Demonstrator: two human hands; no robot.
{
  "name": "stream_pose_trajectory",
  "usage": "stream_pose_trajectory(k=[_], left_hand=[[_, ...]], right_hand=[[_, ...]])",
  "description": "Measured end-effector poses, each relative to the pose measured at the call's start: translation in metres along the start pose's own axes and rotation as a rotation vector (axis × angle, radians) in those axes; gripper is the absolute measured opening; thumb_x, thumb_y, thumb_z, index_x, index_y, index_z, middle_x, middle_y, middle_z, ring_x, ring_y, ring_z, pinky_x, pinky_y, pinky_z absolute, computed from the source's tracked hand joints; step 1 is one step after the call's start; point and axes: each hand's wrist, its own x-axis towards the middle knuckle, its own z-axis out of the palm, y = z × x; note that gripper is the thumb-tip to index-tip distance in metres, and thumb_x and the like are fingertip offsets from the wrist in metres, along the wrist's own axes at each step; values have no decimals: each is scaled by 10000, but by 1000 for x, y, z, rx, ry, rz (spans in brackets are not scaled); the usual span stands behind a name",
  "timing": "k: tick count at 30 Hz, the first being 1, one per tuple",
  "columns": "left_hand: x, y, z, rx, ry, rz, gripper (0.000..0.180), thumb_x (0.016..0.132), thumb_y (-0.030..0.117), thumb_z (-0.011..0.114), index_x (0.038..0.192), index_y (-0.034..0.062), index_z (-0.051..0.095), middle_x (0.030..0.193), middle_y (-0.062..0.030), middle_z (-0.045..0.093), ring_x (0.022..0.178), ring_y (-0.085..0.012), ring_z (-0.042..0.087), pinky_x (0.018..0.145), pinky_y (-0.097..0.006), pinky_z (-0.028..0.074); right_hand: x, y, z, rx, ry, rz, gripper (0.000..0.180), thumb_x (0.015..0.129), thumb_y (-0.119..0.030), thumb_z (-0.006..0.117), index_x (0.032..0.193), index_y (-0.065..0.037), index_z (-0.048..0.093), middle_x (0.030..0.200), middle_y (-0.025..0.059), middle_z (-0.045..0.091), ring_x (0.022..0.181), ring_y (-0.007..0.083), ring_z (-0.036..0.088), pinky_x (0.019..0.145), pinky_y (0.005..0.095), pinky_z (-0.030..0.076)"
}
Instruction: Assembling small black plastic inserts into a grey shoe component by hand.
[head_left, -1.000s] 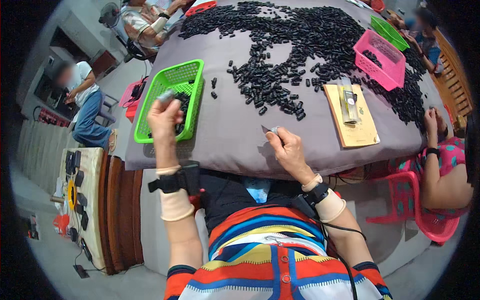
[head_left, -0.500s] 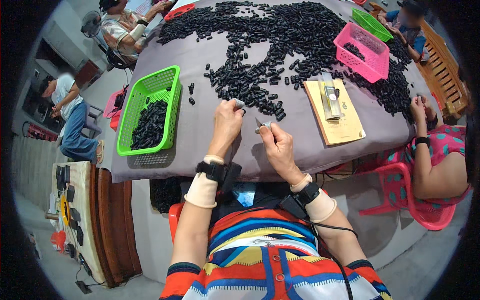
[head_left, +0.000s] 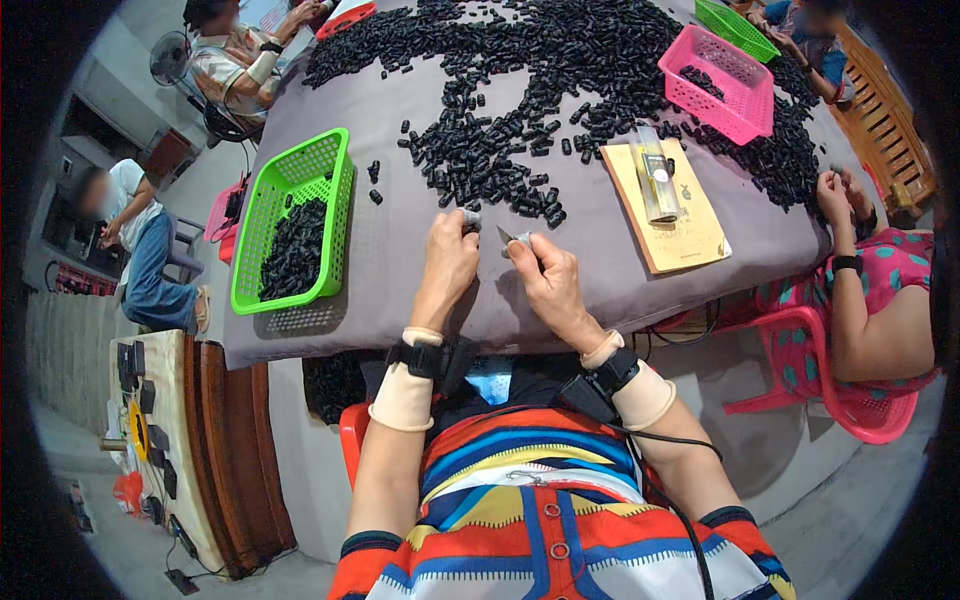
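Observation:
My left hand is closed, its fingertips pinched above the near part of the grey-covered table. A grey covering wraps one fingertip, and a small black piece shows at the fingers, partly hidden. My right hand is shut on a small knife, its pointed blade angled toward the left hand. A grey covering shows on a right fingertip as well. The blade and the left fingertips are a short gap apart. Just beyond both hands lie loose black cylindrical parts, spread across the table.
On the left stands a green basket partly filled with black parts. A yellow booklet with a clear plastic case lies at right. Farther off are a pink basket and another green basket. Other people sit around the table.
The right hand has moved slightly left and up, bringing the knife closer to the left hand. The whole view has shifted a little. The left hand stays closed.

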Motion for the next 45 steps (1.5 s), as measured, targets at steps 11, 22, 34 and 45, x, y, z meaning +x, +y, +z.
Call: stream_pose_trajectory(k=[11,22,34,45], left_hand=[[-49,16,-9,-1467,-214,-532,178,906,33,496,1066,29,575,830,-32,599,640,-113,556,516,-219,452],[-54,10,-6,-1560,-183,-478,217,904,48,521,1117,45,567,855,-33,604,651,-99,547,530,-208,450],[-55,9,-7,-1535,-205,-448,243,899,58,532,1139,29,560,843,-37,602,658,-112,553,547,-229,464],[-56,3,-13,-1679,-187,-554,281,888,65,549,1167,31,556,901,-60,614,689,-124,557,560,-226,451]], right_hand=[[-3,-4,3,-121,-92,-36,295,867,-254,594,705,-25,502,636,170,542,567,350,541,490,397,389],[-2,-2,3,-175,-95,-31,288,860,-260,596,706,-32,512,657,166,556,582,357,547,486,410,383],[-3,-1,8,-233,-74,-87,254,845,-262,604,715,-51,549,671,137,580,600,343,575,493,410,414],[-5,-8,2,-269,-186,-146,269,822,-284,623,692,-56,567,643,115,562,578,307,575,482,392,412]])
